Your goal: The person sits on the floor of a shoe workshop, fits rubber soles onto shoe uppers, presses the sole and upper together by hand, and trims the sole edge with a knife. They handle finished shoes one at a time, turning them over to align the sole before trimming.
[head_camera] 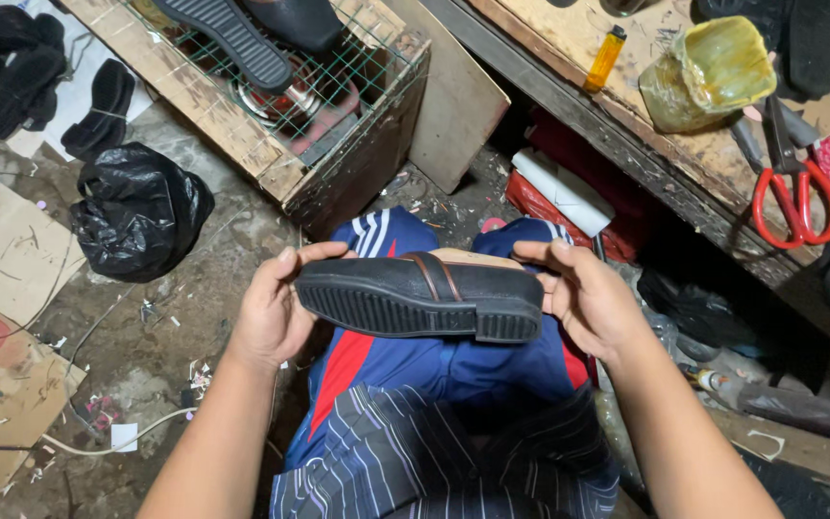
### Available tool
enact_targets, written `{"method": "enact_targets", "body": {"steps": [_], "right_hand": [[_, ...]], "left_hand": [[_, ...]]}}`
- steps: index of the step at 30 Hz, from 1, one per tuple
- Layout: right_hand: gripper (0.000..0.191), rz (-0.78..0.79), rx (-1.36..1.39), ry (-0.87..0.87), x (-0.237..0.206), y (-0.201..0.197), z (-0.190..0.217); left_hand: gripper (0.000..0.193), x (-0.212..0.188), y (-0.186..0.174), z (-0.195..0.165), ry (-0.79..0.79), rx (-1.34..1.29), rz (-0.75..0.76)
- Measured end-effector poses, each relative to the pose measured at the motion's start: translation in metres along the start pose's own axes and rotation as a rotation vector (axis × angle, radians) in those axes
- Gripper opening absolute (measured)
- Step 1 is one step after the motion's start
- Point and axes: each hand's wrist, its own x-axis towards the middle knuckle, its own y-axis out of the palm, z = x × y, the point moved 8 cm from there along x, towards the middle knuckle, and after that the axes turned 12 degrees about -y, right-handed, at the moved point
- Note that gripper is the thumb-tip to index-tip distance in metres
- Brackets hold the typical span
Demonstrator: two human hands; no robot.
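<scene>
I hold a black sandal (pixel 415 300) sideways over my lap, its ribbed sole facing me and a brown strap across its top. My left hand (pixel 276 312) grips the toe end, thumb on the upper edge. My right hand (pixel 583 298) grips the heel end, fingers curled over the top. Below the sandal are my blue trousers with a red stripe (pixel 377 360).
A wooden box topped with green wire mesh (pixel 338 86) carries black soles (pixel 232 38). A workbench (pixel 626 115) at right bears red scissors (pixel 794 207), a yellow lighter (pixel 605 58) and a yellowish glue tub (pixel 713 72). A black bag (pixel 141 211) and cardboard (pixel 2 384) lie at left.
</scene>
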Motion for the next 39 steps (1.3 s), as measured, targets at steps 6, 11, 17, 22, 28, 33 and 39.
{"method": "enact_targets", "body": {"steps": [6,11,17,22,28,33,39], "right_hand": [[0.045,0.006,-0.297,-0.318,-0.025,0.002,0.020],[0.040,0.114,-1.126,-0.821,-0.062,0.047,0.047],[0.046,0.159,-1.426,-1.099,-0.082,0.093,0.041],[0.042,0.132,-1.503,-1.201,-0.082,0.104,0.039],[0.029,0.132,-1.396,-1.185,-0.080,0.098,0.036],[0.019,0.118,-1.367,-1.201,-0.080,0.096,0.035],[0.021,0.096,-1.302,-1.228,-0.075,0.097,0.041]], "left_hand": [[0.059,-0.003,0.013,0.001,0.016,0.259,-0.003],[0.060,-0.003,0.035,0.001,-0.026,0.483,-0.020],[0.048,-0.033,0.110,-0.038,0.542,1.444,-0.222],[0.049,-0.039,0.171,-0.010,0.714,1.793,-0.160],[0.034,-0.029,0.182,0.006,0.711,1.759,-0.115],[0.023,-0.024,0.184,0.016,0.774,1.759,-0.074],[0.027,-0.014,0.186,0.015,0.802,1.780,-0.066]]}}
